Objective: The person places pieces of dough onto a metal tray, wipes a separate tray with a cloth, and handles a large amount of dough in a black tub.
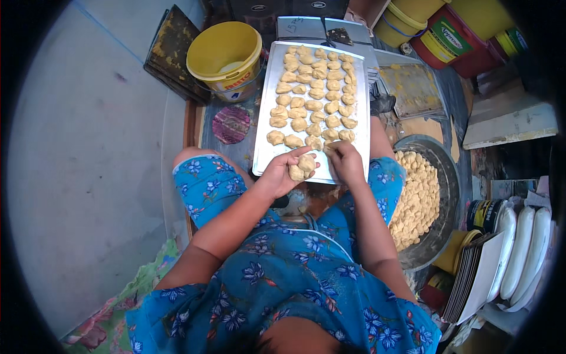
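Your left hand (282, 172) cups dough lumps (303, 167) over the near edge of the tray (263, 154) — likely handy for its rows. Your right hand (348, 163) pinches narrowly at the tray's nearest row; whether on dough, I can't tell.

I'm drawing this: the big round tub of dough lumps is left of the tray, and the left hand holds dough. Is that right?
No, the head view shows the tub right of the tray; the left hand does hold dough.
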A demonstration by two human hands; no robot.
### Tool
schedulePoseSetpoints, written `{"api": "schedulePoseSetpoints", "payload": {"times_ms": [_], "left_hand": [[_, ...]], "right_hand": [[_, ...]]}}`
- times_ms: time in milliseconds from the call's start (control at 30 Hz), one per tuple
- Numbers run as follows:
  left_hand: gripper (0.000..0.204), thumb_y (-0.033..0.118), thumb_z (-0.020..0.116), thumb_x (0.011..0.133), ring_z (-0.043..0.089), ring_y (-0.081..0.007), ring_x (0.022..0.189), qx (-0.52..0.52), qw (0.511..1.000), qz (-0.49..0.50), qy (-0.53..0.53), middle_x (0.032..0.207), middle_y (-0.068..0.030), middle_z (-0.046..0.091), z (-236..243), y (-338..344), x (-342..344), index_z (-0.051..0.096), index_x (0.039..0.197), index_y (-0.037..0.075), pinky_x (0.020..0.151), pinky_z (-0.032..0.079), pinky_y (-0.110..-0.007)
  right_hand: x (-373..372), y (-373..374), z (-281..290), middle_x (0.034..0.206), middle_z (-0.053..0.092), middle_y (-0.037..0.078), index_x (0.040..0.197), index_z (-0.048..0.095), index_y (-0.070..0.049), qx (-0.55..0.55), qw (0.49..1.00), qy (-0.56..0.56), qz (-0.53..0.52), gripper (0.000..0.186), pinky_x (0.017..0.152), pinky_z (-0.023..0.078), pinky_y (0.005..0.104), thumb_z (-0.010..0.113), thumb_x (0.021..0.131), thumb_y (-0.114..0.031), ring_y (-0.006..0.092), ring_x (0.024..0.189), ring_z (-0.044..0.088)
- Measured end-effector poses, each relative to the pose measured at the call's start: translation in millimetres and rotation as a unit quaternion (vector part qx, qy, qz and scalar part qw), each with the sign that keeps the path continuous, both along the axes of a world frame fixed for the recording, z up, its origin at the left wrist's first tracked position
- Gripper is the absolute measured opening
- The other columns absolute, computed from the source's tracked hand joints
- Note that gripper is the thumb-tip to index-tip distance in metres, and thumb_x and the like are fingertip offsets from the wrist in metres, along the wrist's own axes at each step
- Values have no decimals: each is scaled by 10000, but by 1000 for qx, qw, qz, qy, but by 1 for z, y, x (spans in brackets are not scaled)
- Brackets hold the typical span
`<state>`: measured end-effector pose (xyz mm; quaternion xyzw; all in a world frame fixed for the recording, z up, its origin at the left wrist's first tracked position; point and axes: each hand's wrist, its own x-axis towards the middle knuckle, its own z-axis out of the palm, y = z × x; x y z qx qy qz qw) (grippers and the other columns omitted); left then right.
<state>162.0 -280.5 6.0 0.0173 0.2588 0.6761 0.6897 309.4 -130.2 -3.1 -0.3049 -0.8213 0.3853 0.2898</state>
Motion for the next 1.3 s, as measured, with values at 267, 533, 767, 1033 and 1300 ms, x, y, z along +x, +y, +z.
{"api": "schedulePoseSetpoints", "payload": {"times_ms": [267, 533, 767, 1033, 1300], "left_hand": [[419, 40, 461, 836, 568, -260, 1053, -19, 998, 18, 50, 1169, -162, 539, -1, 13, 7, 444, 1250, -23, 924, 474, -408], [367, -4, 486, 819, 588, -276, 1012, -38, 998, 20, 38, 1116, -159, 549, 5, 8, 10, 500, 1185, -18, 886, 499, -376], [434, -11, 496, 812, 586, -299, 1028, -80, 992, 74, 55, 1122, -189, 544, -1, -7, 2, 432, 1241, -24, 876, 517, -376], [362, 18, 534, 845, 629, -267, 957, -109, 982, 66, 138, 1077, -155, 576, 3, -15, 1, 460, 1197, -17, 750, 535, -333], [266, 24, 592, 787, 637, -268, 775, -175, 842, 119, 496, 994, -124, 604, -5, -36, -45, 600, 1052, 14, 648, 526, -314]], "right_hand": [[-3, -23, 57, 1034, 587, 122, 1101, 622, -32, -87, 981, 31, 171, 301, 816, 451, 324, 655, 812, -108, 221, 935, 570], [22, 13, 23, 954, 639, 84, 964, 620, -36, -94, 991, 90, -43, 207, 743, 484, 302, 682, 767, -50, 190, 844, 611], [36, 21, 3, 1008, 622, 102, 930, 629, -57, 153, 977, -151, 6, 220, 841, 442, 430, 687, 719, -64, 336, 961, 558], [-19, -42, 49, 986, 609, 117, 1098, 595, -32, -29, 962, -68, 264, 329, 850, 451, 345, 675, 779, -52, 254, 973, 573], [-46, -49, 17, 925, 606, 102, 972, 643, -59, 115, 979, -7, 168, 254, 782, 473, 365, 693, 724, -44, 269, 876, 584]]}}
